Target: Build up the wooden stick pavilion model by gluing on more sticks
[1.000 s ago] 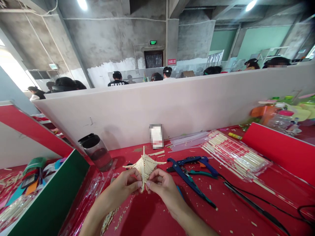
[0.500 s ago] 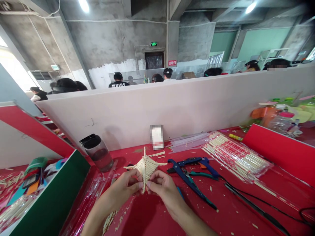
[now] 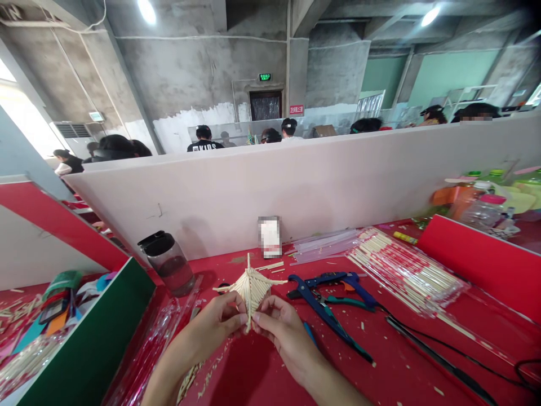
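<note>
While both bare forearms reach over a red tabletop [image 3: 249,378], a small heap of pale cut-stick offcuts [image 3: 191,379] lies nearer than the fingers, to their L, partly hidden by the L forearm. Nearer too, but well R of them: a slim black rod-like tool [image 3: 448,361] w/ black cable.

Left hand [image 3: 228,314]: thumb & forefinger pinched on the near end of a pale, star-like piece of closely laid wooden sticks [image 3: 251,288]. Right hand [image 3: 276,320]: thumb & forefinger closed on same end, other side; remaining fingers mostly hidden, can't tell what they do. Piece sits betw. the hands, body just beyond the fingertips, one arm pointing away, others L & R.

Change vs. 1 s ago: v. little. Grip & piece match; scene just sits slightly lower in view, prob. a head tilt. Reads as holding steady or fine adjusting, w/ no obvious stick added.

R of the fingers: blue long-armed hand tool [image 3: 299,286], overlapped w/ teal-handled pliers [image 3: 349,302]. Beyond them: clear black-lidded plastic bottle [image 3: 169,270] L; plastic-wrapped bundle of pale sticks [image 3: 406,268] far R; pixelated pale upright block [image 3: 270,238] straight ahead, by a white partition [image 3: 228,194]. Farthest: co-workers [image 3: 205,145] above its edge.
</note>
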A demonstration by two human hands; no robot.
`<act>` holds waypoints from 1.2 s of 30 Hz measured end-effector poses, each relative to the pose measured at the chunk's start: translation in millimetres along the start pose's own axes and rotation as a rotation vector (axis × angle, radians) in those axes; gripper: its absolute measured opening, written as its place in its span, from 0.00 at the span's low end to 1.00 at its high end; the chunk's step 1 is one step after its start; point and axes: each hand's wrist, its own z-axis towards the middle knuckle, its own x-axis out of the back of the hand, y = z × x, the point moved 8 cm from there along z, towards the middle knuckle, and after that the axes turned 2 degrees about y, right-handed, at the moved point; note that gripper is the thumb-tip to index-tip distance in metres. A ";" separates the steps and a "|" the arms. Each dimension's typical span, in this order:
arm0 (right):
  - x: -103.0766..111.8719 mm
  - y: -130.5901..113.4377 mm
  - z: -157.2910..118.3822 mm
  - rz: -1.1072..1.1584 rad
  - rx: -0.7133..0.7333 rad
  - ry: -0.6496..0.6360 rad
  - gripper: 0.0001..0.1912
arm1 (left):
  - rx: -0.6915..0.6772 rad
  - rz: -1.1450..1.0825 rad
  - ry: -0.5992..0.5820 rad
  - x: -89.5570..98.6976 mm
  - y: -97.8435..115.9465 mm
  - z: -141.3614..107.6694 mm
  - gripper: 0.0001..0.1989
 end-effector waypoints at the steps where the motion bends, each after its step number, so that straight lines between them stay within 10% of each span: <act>1: -0.1 -0.3 -0.1 -0.003 0.004 -0.001 0.22 | 0.004 0.001 0.001 -0.1 0.4 -0.2 0.11; 36: 0.7 -0.7 -0.1 -0.018 -0.025 -0.024 0.23 | -0.012 -0.091 0.011 -3.3 -2.0 4.8 0.13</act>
